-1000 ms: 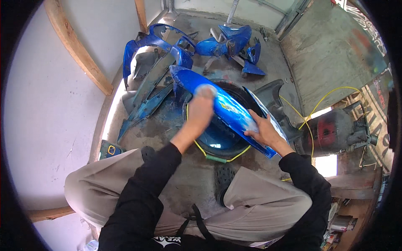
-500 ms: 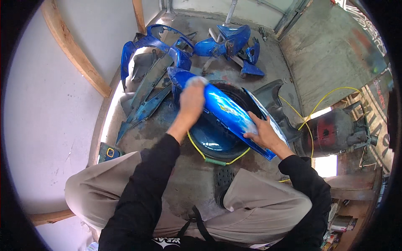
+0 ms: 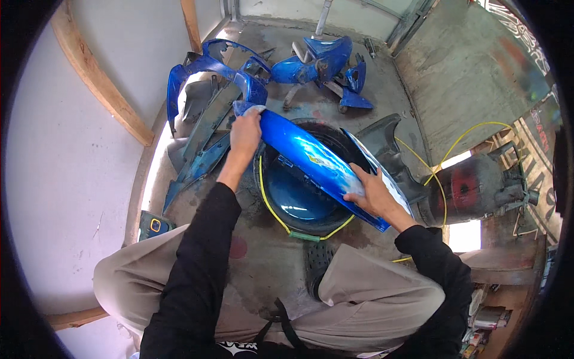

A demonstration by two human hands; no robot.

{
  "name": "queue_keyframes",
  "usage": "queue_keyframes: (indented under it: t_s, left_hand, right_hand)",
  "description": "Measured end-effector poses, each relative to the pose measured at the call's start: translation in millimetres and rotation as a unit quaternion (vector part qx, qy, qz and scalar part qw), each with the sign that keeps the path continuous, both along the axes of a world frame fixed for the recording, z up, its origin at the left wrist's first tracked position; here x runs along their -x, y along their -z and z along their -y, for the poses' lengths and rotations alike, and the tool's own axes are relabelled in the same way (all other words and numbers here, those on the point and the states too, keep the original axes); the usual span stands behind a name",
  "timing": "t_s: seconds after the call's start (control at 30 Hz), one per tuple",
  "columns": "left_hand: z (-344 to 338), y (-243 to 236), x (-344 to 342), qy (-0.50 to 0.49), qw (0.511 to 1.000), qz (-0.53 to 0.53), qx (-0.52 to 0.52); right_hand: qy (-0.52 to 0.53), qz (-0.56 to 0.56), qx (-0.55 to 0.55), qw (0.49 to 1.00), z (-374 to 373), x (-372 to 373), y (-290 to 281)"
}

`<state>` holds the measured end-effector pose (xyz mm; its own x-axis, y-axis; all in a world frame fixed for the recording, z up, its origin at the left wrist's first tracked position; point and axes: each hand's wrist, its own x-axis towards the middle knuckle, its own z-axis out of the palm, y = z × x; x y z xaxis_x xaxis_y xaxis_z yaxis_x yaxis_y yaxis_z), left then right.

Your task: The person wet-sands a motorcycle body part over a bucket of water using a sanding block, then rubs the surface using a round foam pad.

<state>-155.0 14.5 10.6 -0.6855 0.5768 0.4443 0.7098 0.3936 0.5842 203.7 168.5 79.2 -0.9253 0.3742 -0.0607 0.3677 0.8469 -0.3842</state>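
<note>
A long, glossy blue motorcycle fairing panel (image 3: 305, 154) lies slantwise above a black bucket (image 3: 281, 206) that has dark water in it. My right hand (image 3: 375, 190) is closed round the panel's lower right end, thumb on top. At the panel's far left tip, my left hand (image 3: 245, 133) is closed over a small pale grey pad (image 3: 256, 110) and presses it on the surface; whether it is cloth or abrasive paper, I cannot tell. A second glossy panel (image 3: 366, 149) leans at the bucket's right rim, partly hidden behind the first one.
Several blue fairing parts (image 3: 320, 63) lie beyond the bucket, with long dull panels (image 3: 203, 140) on the left. A phone (image 3: 156, 226) rests near my left knee. At the right are a dark tank (image 3: 463, 188) and a yellow hose (image 3: 443, 200). A black sandal (image 3: 318, 263) is in front.
My left hand has slid up and left along the panel to its tip, taking the pale pad along. My right hand keeps its grip on the lower end.
</note>
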Motion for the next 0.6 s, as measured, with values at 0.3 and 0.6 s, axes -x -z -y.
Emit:
queue_keyframes:
  t_s: [0.3,0.6]
  left_hand:
    - [-25,-11,-124,0.196,0.966,-0.137,-0.103]
    - [1,21,14,0.0,0.999,-0.018,0.041]
  right_hand:
    - [0.023,0.026,0.021,0.999,-4,-7,-1]
    - [0.02,0.03,0.022,0.999,4,2,-5]
